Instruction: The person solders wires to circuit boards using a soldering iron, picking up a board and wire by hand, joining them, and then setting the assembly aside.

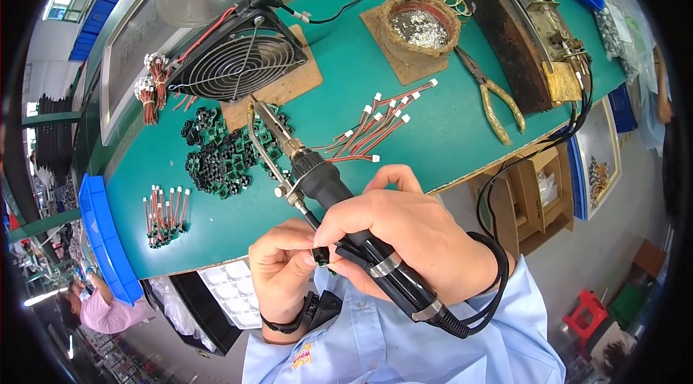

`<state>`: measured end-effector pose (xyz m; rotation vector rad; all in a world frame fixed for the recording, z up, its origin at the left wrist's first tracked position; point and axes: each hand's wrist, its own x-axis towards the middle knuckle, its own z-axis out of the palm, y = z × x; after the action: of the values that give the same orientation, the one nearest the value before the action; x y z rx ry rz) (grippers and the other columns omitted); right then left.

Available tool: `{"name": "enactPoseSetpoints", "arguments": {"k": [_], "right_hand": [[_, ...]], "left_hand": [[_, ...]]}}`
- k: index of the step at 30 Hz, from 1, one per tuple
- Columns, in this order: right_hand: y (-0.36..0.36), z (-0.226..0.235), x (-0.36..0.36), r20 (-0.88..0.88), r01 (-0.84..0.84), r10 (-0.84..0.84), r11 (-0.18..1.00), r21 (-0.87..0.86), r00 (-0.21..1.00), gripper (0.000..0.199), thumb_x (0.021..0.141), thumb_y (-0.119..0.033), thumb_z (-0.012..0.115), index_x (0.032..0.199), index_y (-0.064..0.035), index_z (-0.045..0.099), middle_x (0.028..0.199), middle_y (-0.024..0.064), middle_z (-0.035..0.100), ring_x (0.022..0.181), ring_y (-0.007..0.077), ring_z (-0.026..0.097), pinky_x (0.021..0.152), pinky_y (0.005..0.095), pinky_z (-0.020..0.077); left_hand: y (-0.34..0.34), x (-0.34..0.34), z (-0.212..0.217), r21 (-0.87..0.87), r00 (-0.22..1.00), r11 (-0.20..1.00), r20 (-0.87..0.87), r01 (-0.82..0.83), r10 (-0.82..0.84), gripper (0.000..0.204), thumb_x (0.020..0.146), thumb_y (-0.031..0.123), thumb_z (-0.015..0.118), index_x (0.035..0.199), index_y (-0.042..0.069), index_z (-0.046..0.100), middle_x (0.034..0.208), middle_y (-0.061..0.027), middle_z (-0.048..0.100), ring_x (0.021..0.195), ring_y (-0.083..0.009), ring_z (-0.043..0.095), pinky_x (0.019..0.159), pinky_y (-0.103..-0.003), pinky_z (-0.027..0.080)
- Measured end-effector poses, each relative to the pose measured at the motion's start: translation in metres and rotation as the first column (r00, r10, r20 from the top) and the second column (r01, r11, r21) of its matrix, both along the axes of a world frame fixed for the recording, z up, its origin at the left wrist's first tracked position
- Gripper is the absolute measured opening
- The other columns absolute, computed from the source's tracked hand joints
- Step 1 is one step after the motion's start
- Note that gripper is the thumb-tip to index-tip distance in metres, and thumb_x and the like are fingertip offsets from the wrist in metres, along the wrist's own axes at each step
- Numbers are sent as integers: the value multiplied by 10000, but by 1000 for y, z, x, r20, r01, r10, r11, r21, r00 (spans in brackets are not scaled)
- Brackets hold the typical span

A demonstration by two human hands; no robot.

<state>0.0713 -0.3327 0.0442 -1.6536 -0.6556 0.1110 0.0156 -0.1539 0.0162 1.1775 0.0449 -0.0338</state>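
Note:
My right hand [419, 236] wraps around a black soldering iron [328, 185], whose metal tip points up and away over the table. A thin solder-feed tube [261, 149] runs alongside the iron. Between thumb and fingertips, my left hand [284, 268] pinches a small black part with a bit of green board [320, 255], just under the iron's handle. Fingers of my right hand come close to that part; whether they touch it is hidden. Beyond the iron lies a heap of black-and-green parts [220, 164]. Right of the tip lie several red-and-black wires with white connectors [379, 124].
A caged fan [242, 70] stands on a brown board at the back. A round pot of silvery bits [420, 27], pliers [498, 99] and a rusty metal stand [505, 30] occupy the right. Wired parts [166, 218] and a blue tray [108, 240] are left. Cables hang off the right edge.

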Motion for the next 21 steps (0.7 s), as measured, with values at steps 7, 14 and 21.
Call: {"name": "enactPoseSetpoints", "arguments": {"k": [7,14,21], "right_hand": [[3,-2,0,-3,20,-20,999,32,1000,388,681,0,707,1013,-110,538,921,-25,625,805,133,604,775,330,363],[4,0,0,8,27,-28,998,56,1000,390,686,-1,698,1020,-109,528,916,-24,625,808,137,607,778,329,358],[3,0,0,-32,-2,3,1000,30,999,386,694,-6,684,1025,-114,518,909,-25,626,779,138,608,790,321,342]], "left_hand": [[-5,0,-5,-50,999,997,11,-52,53,138,821,83,642,915,0,584,845,-116,583,723,-159,559,636,-253,444],[-7,-1,-5,-81,998,995,0,-59,59,135,825,91,640,915,8,586,819,-92,563,719,-147,543,652,-249,433],[-7,0,-6,-51,997,996,29,-70,71,143,828,105,639,918,7,585,851,-107,563,740,-145,530,650,-247,429]]}}
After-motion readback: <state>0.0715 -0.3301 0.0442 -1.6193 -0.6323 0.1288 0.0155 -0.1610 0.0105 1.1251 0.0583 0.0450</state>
